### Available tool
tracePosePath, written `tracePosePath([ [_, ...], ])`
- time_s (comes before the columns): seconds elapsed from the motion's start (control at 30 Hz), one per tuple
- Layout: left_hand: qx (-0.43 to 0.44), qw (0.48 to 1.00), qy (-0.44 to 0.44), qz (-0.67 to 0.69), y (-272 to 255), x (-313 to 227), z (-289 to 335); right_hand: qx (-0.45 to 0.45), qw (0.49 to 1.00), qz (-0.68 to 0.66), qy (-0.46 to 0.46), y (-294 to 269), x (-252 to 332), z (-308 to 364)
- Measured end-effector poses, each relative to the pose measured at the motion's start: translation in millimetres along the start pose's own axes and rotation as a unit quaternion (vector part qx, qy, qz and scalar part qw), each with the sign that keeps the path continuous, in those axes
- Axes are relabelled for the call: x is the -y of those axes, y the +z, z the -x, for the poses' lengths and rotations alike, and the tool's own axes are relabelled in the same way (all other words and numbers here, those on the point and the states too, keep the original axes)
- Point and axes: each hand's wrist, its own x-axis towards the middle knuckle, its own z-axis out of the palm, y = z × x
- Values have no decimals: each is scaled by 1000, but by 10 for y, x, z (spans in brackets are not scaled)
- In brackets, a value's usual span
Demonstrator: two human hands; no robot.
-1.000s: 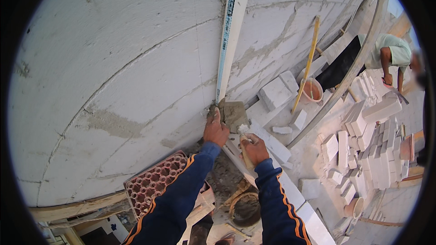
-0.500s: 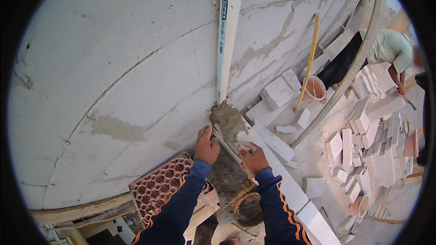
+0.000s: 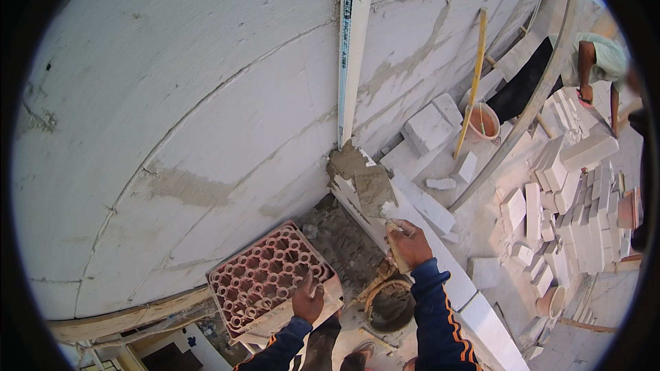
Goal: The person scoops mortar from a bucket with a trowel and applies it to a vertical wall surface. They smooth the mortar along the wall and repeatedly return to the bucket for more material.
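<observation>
We have the trowel (image 3: 378, 198) in our right hand (image 3: 410, 244), fingers wrapped round its pale handle, the blade over a row of white blocks (image 3: 459, 283) at 11 o'clock from that hand. Our left hand (image 3: 308, 299) looks empty, fingers loosely bent and apart, by the reddish crate (image 3: 268, 278) — whether they touch, we cannot tell. We judge the trowel stiff and fairly light, but nose-heavy under grey mortar (image 3: 347, 160) (soft stuff, apt to slide off a tilt). The handle is where to grip. Its long axis runs from 5 to 11 o'clock — blade toward the white strip's (image 3: 352, 62) foot.
</observation>
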Motion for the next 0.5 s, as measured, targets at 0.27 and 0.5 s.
tracePosePath([
  [0.27, 28, 997, -33, -60, -24, -193, 526, -121, 923, 191, -311, 187, -608, 715],
  [0.5, 77, 987, -71, -118, -21, -100, 1005, -110, 893, 394, -186, 1075, -892, 60],
])
